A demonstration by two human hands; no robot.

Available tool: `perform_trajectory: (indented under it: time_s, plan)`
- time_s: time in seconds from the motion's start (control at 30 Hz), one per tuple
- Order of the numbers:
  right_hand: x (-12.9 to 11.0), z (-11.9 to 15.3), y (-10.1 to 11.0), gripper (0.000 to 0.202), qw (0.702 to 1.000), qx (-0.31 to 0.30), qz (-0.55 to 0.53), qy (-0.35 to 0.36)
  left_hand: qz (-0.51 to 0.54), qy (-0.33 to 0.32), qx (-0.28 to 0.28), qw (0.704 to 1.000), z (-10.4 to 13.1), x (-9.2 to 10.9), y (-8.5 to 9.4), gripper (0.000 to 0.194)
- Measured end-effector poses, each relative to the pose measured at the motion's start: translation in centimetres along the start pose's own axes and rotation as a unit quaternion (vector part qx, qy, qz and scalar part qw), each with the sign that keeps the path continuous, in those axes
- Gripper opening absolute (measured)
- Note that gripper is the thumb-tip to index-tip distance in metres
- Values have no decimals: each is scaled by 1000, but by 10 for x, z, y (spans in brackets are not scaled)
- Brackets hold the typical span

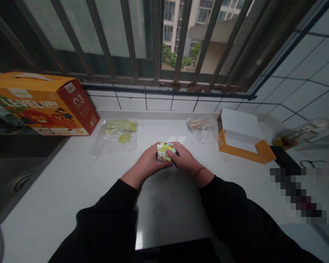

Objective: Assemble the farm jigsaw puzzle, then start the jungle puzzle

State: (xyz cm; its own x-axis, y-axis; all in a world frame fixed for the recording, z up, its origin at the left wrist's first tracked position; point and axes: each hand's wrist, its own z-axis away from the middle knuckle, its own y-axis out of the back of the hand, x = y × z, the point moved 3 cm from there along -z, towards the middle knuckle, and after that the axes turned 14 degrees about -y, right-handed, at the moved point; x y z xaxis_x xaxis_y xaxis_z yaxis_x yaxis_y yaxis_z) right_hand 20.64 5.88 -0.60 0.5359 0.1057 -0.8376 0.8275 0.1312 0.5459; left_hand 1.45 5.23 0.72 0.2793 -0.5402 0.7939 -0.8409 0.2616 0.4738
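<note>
Both my hands are closed round a stack of puzzle pieces (162, 149), coloured green, white and pale blue on top, held just above the white countertop. My left hand (148, 160) wraps the stack from the left and below. From the right, my right hand (185, 157) grips it, the thumb lying on the top piece. A thin bracelet (199, 169) circles the right wrist. Beyond my left hand lies a clear plastic bag (115, 137) with yellow-green pieces in it. Past my right hand is another clear bag (203, 128) holding a stack of brownish pieces.
A large orange and red box (74, 106) marked "LEVEL UP!" stands at the left back, beside a sink (24, 160). On the right, an open orange and white box (241, 149) lies on the counter (76, 182). A barred window (156, 44) rises behind the counter.
</note>
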Motion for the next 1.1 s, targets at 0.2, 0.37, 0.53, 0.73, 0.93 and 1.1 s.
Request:
perform_trajectory:
  time_s: [0.2, 0.37, 0.53, 0.73, 0.93, 1.1]
  plan:
    - [6, 3, 1, 58, 997, 61, -38, -21, 8, 27, -3, 1000, -1, -2, 1, 56]
    - [-6, 8, 3, 57, 997, 47, -57, 20, 45, 27, 19, 998, -1, 3, -1, 87]
    - [-23, 14, 3, 56, 989, 26, -1, 144, 12, 46, 33, 998, -5, 2, -7, 85]
    - [-28, 17, 6, 55, 984, 57, 43, 162, -1, 27, 29, 999, -8, 1, -9, 63]
    - [-14, 11, 6, 48, 994, 85, -64, 36, -7, 11, 25, 1000, -5, 4, -6, 54]
    - [-1, 6, 7, 47, 983, 83, -151, -71, 33, 9, 7, 999, -3, 3, -5, 56]
